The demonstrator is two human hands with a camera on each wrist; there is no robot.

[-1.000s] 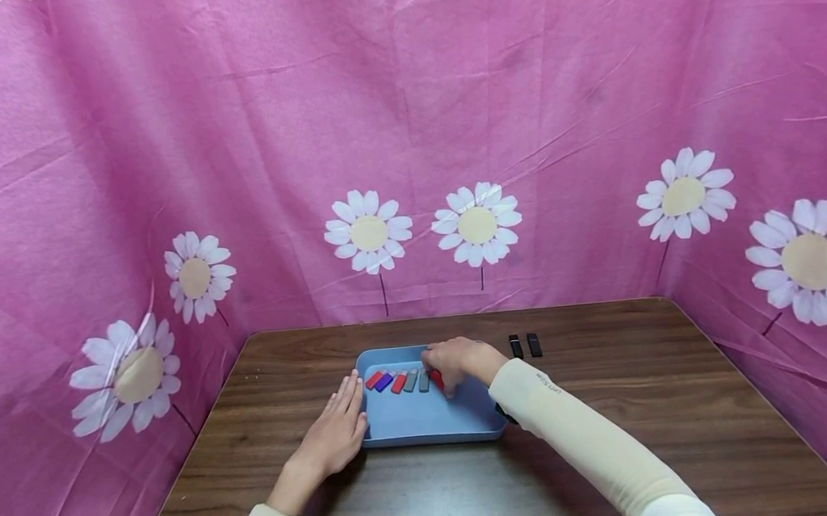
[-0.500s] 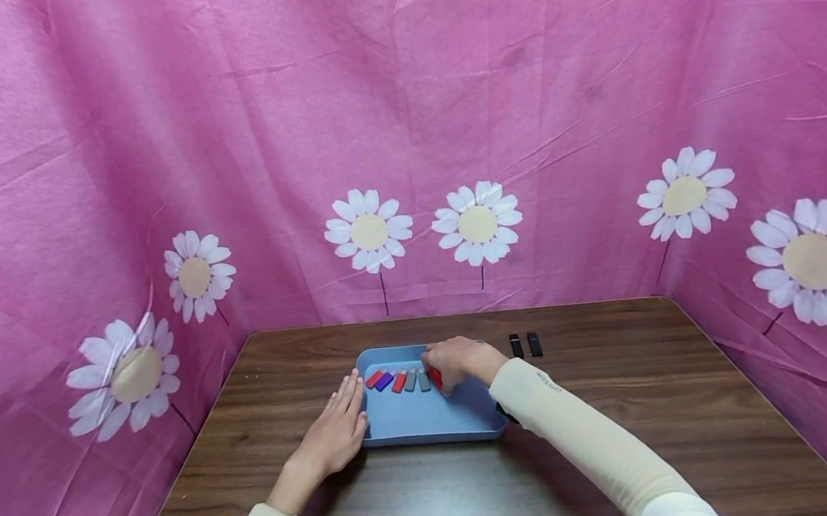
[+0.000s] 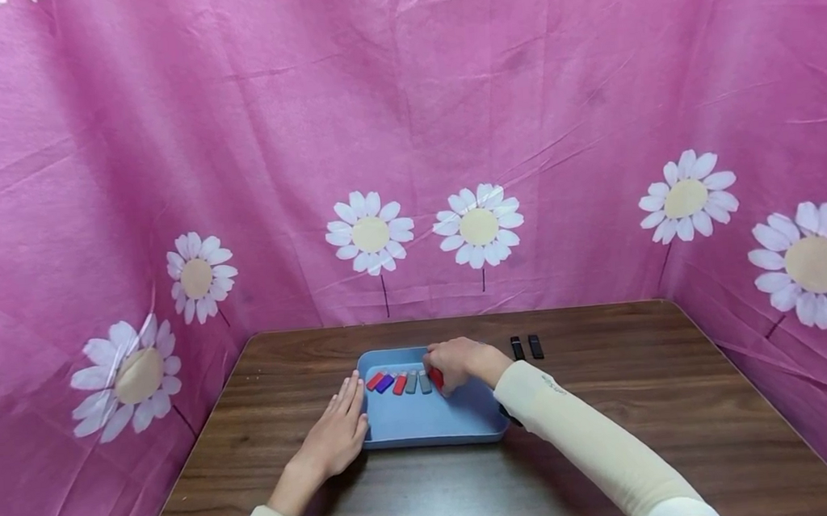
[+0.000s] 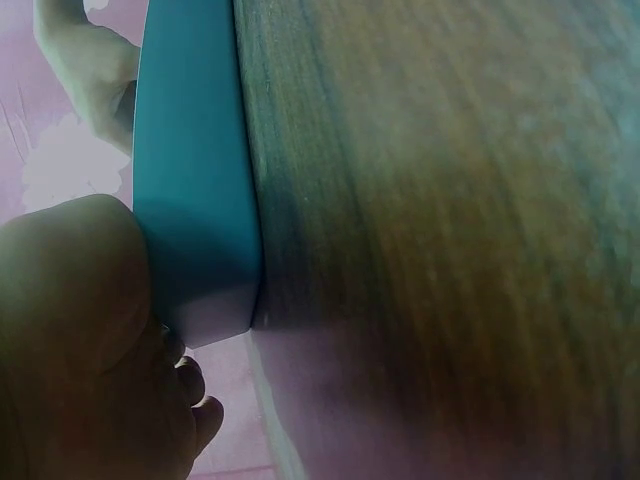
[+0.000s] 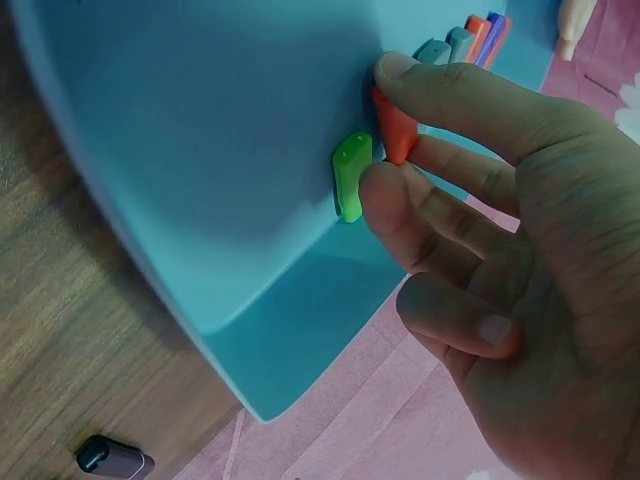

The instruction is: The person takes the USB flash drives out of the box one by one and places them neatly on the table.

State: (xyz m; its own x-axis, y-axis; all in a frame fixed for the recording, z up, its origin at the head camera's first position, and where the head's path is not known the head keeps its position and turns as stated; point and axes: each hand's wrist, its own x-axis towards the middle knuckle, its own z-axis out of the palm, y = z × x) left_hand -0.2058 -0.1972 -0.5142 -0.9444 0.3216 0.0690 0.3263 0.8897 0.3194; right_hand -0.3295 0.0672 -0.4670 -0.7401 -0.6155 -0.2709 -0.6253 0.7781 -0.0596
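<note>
Head: the left hand's (image 3: 335, 430) straight fingers lie against the blue tray (image 3: 433, 420), probably steadying it. Left wrist: the wall beside those fingers looks smooth, plastic. Right wrist: the right hand (image 5: 545, 250) pinches a tapered red stick (image 5: 395, 128), seemingly for control; a rounded green stick (image 5: 351, 172) sits just beside its fingers.
</note>
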